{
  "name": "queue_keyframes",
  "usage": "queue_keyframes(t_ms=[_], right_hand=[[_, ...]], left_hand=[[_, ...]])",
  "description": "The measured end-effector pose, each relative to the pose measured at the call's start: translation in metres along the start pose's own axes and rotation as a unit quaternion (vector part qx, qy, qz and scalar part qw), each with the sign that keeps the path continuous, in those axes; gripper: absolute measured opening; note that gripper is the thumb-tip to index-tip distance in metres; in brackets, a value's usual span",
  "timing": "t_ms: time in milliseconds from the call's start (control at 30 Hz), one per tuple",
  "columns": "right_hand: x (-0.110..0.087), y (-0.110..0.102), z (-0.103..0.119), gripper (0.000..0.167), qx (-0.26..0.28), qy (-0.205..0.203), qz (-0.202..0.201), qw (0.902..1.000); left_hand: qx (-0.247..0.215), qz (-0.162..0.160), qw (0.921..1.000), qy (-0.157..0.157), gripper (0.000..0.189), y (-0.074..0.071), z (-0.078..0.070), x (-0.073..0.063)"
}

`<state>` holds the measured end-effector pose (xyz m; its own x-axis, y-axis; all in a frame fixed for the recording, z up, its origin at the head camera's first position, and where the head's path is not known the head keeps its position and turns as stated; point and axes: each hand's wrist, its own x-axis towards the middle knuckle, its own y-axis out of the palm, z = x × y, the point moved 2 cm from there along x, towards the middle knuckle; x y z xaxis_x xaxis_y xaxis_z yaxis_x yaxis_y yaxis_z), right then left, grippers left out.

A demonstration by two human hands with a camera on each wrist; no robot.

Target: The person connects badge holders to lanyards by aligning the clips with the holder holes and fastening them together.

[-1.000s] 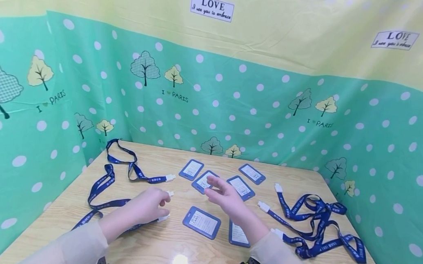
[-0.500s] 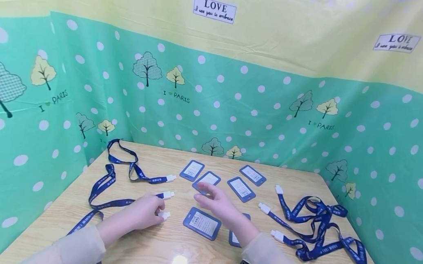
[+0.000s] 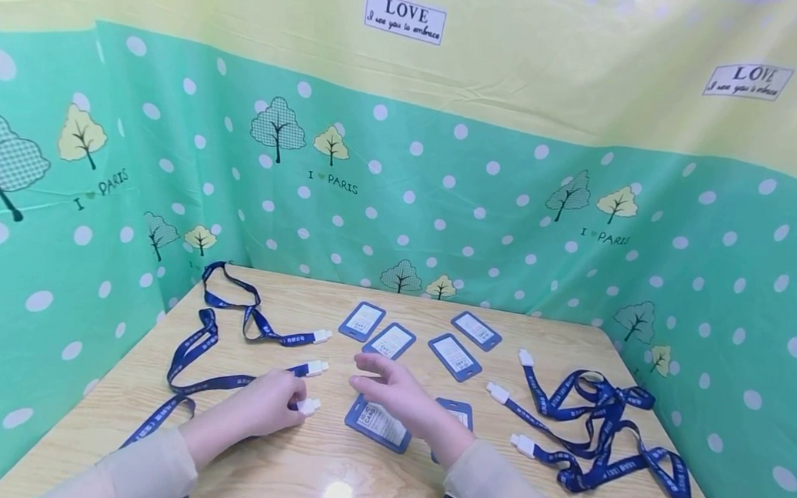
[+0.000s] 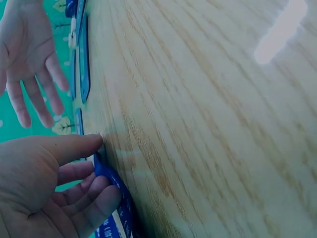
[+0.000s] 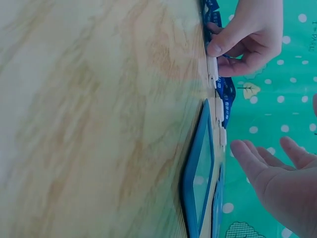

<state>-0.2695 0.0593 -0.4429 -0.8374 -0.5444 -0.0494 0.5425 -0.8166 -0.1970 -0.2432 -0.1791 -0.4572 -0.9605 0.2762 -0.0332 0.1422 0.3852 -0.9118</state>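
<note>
My left hand pinches a blue lanyard close to its white plastic clip, low at the wooden table. In the right wrist view thumb and fingers of that left hand close on the clip end. My right hand hovers over the middle of the table with fingers spread and nothing in them; the left wrist view shows its bare palm. Beneath it lies a blue ID card holder, partly hidden by the hand. Another card holder is half covered by the right wrist.
More card holders lie farther back, such as one at the back left and one at the back right. Two other lanyards spread at left. Several tangled lanyards with white clips lie at right. A patterned curtain surrounds the table.
My left hand has moved slightly toward me and left, taking hold of the nearest left lanyard by its clip end. My right hand has shifted left and nearer, from the back cards over the front card holder.
</note>
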Motion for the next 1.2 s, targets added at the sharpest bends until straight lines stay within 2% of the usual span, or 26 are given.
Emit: queue_keyframes(t_ms=[233,500,767,1033,1200], right_hand=[[0.000,0.002,0.003,0.059,-0.004,0.006,0.005,1.0000],[-0.002,0.000,0.005,0.058,-0.016,0.006,0.004,0.9998],[-0.007,-0.008,0.005,0.060,-0.058,0.007,0.003,0.9983],[-0.014,-0.017,0.000,0.060,-0.090,0.010,0.009,0.9959],[-0.019,-0.021,-0.002,0.056,-0.099,0.008,0.013,0.9950]], left_hand=[[0.005,0.000,0.9999,-0.012,0.018,0.000,0.004,0.001],[0.007,0.008,0.9998,-0.018,0.018,-0.002,0.003,0.000],[0.007,0.019,0.9996,-0.019,0.018,-0.003,0.001,0.002],[0.004,0.022,0.9998,0.000,0.017,-0.001,-0.003,0.001],[0.008,0.020,0.9995,0.025,0.017,0.000,-0.007,-0.001]])
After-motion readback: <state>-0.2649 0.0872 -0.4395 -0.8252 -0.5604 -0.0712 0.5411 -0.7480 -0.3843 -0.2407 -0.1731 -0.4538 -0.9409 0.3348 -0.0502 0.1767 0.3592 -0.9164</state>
